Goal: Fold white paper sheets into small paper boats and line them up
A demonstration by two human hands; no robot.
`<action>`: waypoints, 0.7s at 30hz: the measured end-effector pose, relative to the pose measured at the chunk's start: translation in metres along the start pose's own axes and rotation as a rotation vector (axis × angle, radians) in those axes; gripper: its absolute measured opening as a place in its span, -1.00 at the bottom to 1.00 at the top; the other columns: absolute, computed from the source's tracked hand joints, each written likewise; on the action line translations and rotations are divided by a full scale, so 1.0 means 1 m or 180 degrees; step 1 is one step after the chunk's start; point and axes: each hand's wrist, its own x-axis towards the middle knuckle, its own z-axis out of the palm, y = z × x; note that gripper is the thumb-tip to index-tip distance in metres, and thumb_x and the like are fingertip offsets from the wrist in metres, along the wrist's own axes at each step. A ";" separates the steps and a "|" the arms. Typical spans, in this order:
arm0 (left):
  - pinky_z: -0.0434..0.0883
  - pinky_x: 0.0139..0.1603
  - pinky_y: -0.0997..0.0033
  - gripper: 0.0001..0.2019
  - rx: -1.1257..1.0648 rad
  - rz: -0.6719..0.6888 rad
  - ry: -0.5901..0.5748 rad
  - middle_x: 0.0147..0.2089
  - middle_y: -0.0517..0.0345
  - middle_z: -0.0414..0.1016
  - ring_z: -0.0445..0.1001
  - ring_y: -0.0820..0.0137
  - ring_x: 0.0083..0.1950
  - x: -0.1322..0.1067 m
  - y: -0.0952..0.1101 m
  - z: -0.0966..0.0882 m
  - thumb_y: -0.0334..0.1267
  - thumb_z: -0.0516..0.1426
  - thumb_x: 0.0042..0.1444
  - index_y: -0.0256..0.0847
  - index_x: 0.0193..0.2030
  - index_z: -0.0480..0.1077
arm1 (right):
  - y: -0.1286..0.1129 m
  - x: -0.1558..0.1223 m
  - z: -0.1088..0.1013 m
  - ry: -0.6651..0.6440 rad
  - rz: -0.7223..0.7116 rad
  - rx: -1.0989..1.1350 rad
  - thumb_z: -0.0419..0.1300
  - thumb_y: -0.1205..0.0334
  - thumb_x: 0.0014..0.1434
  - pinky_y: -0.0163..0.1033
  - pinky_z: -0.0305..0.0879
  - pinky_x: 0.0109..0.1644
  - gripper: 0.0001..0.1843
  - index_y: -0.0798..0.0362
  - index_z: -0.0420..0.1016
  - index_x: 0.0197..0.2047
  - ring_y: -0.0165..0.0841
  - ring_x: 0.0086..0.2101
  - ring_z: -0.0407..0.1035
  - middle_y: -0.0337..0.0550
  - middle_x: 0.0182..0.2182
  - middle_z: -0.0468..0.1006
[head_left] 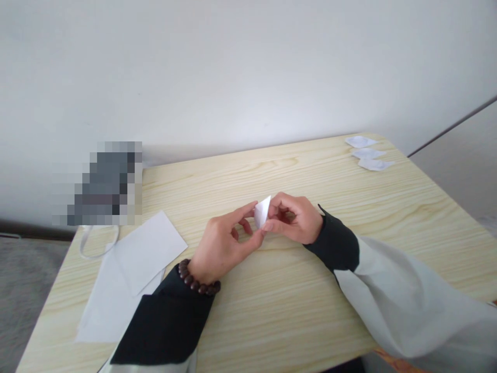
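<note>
A small folded piece of white paper (262, 212) is held up between both hands, above the middle of the table. My left hand (229, 235), with a dark beaded bracelet at its wrist, pinches the paper's left and lower edges between thumb and fingers. On the other side my right hand (293, 215) grips the right edge, its thumb meeting the left thumb near the bottom. The right fingers are curled and partly hidden behind the paper. The folded paper comes to a point at the top.
White paper sheets (106, 305) lie at the left, partly under my left sleeve. A blurred-out dark object (104, 181) stands behind them, with a white cable (81, 248) nearby. Three folded paper pieces (368, 154) lie in a column at the far right of the wooden table (310, 311). A wall borders the back.
</note>
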 end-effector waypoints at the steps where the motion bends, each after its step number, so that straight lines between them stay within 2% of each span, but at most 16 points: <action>1: 0.36 -0.47 0.54 -0.54 -0.0180 -0.0069 -0.0037 -0.26 0.14 0.57 0.42 0.50 -0.46 0.000 0.001 0.000 -0.18 0.18 0.04 -0.21 0.11 0.38 | -0.001 0.000 0.001 -0.0053 0.0012 -0.0017 0.28 0.07 0.05 -0.43 0.01 -0.61 -0.70 0.06 0.27 -0.44 -0.58 -0.65 0.07 -0.39 -0.65 0.29; 5: 0.39 -0.46 0.54 -0.56 -0.0753 -0.0147 -0.0181 -0.12 0.06 0.57 0.50 0.41 -0.33 0.002 0.002 -0.001 -0.19 0.18 0.04 -0.22 0.09 0.39 | -0.003 0.001 0.001 -0.0064 0.0039 -0.0085 0.23 0.09 0.10 -0.44 0.01 -0.63 -0.73 0.07 0.29 -0.47 -0.58 -0.66 0.08 -0.37 -0.66 0.30; 9: 0.49 -0.25 0.39 -0.53 -0.1359 -0.0340 -0.0408 -0.02 -0.04 0.54 0.53 0.30 -0.17 0.002 0.000 0.001 -0.15 0.19 0.06 -0.28 0.11 0.35 | -0.001 0.001 0.001 -0.0062 -0.0058 -0.0140 0.22 0.12 0.11 -0.44 -0.01 -0.64 -0.75 0.08 0.32 -0.48 -0.58 -0.67 0.08 -0.37 -0.67 0.31; 14: 0.45 0.00 0.23 -0.51 -0.2014 -0.0435 -0.0426 -0.02 -0.09 0.53 0.52 0.26 -0.07 0.003 -0.005 0.003 -0.16 0.21 0.05 -0.33 0.10 0.31 | 0.000 0.001 0.001 -0.0052 -0.0125 -0.0311 0.17 0.15 0.15 -0.43 -0.03 -0.63 -0.78 0.08 0.37 -0.46 -0.58 -0.68 0.07 -0.37 -0.68 0.32; 17: 0.46 -0.02 0.24 -0.50 -0.2079 -0.0356 -0.0349 0.00 -0.09 0.51 0.52 0.30 -0.10 0.003 -0.008 0.005 -0.19 0.22 0.04 -0.31 0.11 0.27 | -0.002 0.000 0.002 -0.0006 -0.0148 -0.0371 0.13 0.20 0.17 -0.42 -0.02 -0.62 -0.80 0.08 0.39 -0.45 -0.57 -0.68 0.08 -0.36 -0.68 0.32; 21: 0.47 -0.04 0.26 -0.52 -0.1926 -0.0309 -0.0363 0.01 -0.08 0.50 0.52 0.36 -0.17 0.002 -0.009 0.006 -0.22 0.23 0.04 -0.31 0.10 0.28 | -0.004 -0.001 0.002 -0.0011 -0.0139 -0.0318 0.17 0.16 0.14 -0.42 0.00 -0.62 -0.79 0.08 0.37 -0.46 -0.57 -0.67 0.10 -0.34 -0.66 0.36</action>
